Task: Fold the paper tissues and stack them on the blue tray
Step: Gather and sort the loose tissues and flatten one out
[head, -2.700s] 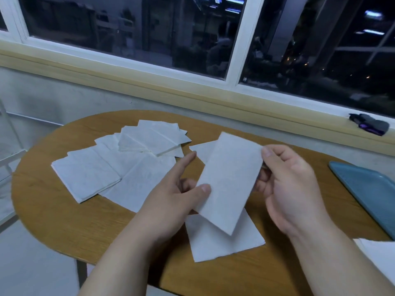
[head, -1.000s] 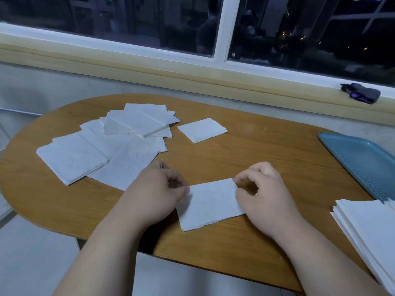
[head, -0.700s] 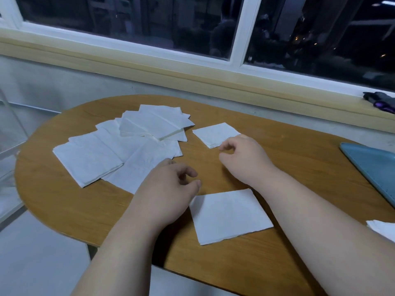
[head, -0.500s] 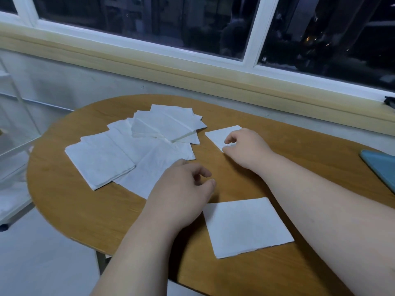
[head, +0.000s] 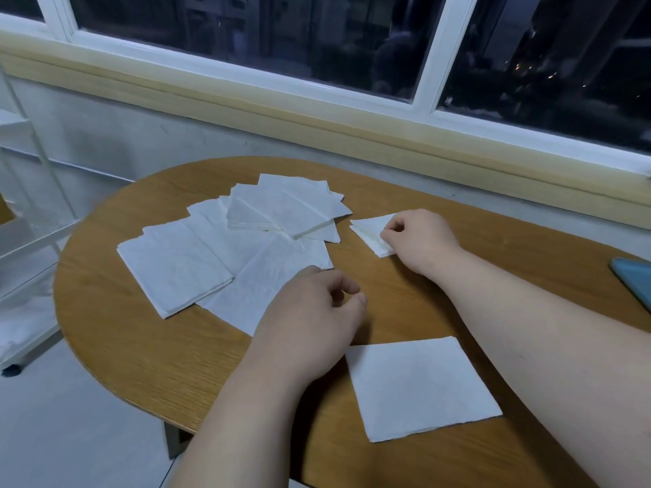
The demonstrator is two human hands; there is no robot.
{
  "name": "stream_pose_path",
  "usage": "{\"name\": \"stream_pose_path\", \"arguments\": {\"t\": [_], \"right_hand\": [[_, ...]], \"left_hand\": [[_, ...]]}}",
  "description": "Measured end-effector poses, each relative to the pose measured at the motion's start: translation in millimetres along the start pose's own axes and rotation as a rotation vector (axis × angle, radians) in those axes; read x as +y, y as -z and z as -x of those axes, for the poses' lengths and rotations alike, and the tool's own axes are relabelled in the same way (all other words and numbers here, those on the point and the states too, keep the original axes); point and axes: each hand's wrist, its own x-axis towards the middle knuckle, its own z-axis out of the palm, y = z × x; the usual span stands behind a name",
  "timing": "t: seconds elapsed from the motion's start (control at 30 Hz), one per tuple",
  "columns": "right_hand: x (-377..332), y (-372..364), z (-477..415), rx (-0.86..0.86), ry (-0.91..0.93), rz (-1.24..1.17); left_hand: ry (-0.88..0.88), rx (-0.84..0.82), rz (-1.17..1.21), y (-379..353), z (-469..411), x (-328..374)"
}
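The right hand (head: 419, 241) pinched a small folded tissue (head: 368, 234) on the far side of the rounded wooden table (head: 141, 329). The left hand (head: 310, 322) hung loosely curled, holding nothing, beside a soft white square tissue (head: 419, 385) lying nearer. The smooth blue tray (head: 634, 280) sat at the right edge.

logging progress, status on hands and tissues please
Right hand pinching small folded tissue. Left hand free, loosely curled. Second folded tissue on table, blue tray far right. Nothing in the way.

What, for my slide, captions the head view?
Right hand pinches a small folded white paper tissue on an oval wooden table.
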Motion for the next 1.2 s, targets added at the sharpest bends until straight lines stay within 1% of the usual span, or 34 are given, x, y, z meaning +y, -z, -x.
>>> {"name": "stream_pose_path", "arguments": {"t": [0.13, 0.2, 0.27, 0.43, 0.5, 0.57, 0.6, 0.67, 0.73, 0.77, 0.8, 0.9, 0.97, 1.0, 1.13, 1.2], "right_hand": [[-9.6, 28.8, 18.5, 0.15, 0.003, -0.216], [-15.9, 46.3, 34.6, 0.195, 0.032, -0.328], [-23.1, 62.8, 56.7, 0.22, 0.041, -0.5], [-34.2, 95.9, 131.6, 0.17, 0.034, -1.078], [-30.1, 98.6, 157.3, 0.142, -0.005, -1.234], [-20.0, 93.2, 176.2, 0.118, -0.069, -1.353], [-14.0, 88.8, 184.2, 0.109, -0.107, -1.405], [-1.0, 79.2, 196.8, 0.113, -0.173, -1.499], [11.9, 71.9, 206.6, 0.136, -0.198, -1.564], [18.2, 69.1, 209.6, 0.135, -0.199, -1.525], [23.4, 66.1, 211.1, 0.128, -0.195, -1.424], [31.3, 57.3, 212.2, 0.104, -0.159, -0.983], [34.0, 51.9, 212.9, 0.106, -0.109, -0.751], [35.2, 48.9, 214.9, 0.104, -0.084, -0.681], [44.2, 37.6, 221.9, 0.155, -0.019, -0.555], [50.1, 33.5, 220.9, 0.156, -0.016, -0.511]], "left_hand": [[0.005, 0.017, 0.035, 3.1, 3.3, 3.0], [-0.002, 0.024, 0.059, 3.8, 5.4, 3.4], [-0.008, 0.022, 0.098, 3.5, 8.4, 4.3], [0.05, 0.003, 0.356, 1.9, 17.3, 16.6], [0.073, -0.023, 0.493, 0.1, 20.5, 19.4], [0.059, -0.088, 0.653, -2.7, 23.7, 20.7], [0.046, -0.11, 0.69, -3.1, 25.3, 21.5], [0.02, -0.107, 0.668, 0.7, 30.6, 25.6], [0.011, -0.121, 0.588, 5.4, 38.0, 28.7], [0.02, -0.14, 0.55, 6.0, 41.2, 28.4], [0.039, -0.159, 0.517, 5.4, 43.3, 26.8], [0.064, -0.191, 0.373, 0.7, 47.0, 24.6], [0.063, -0.198, 0.279, -0.3, 48.2, 23.7], [0.067, -0.197, 0.244, 0.5, 48.5, 22.8], [0.06, -0.222, 0.076, 3.3, 46.1, 15.5], [0.063, -0.217, 0.004, 3.1, 42.7, 12.3]]}}
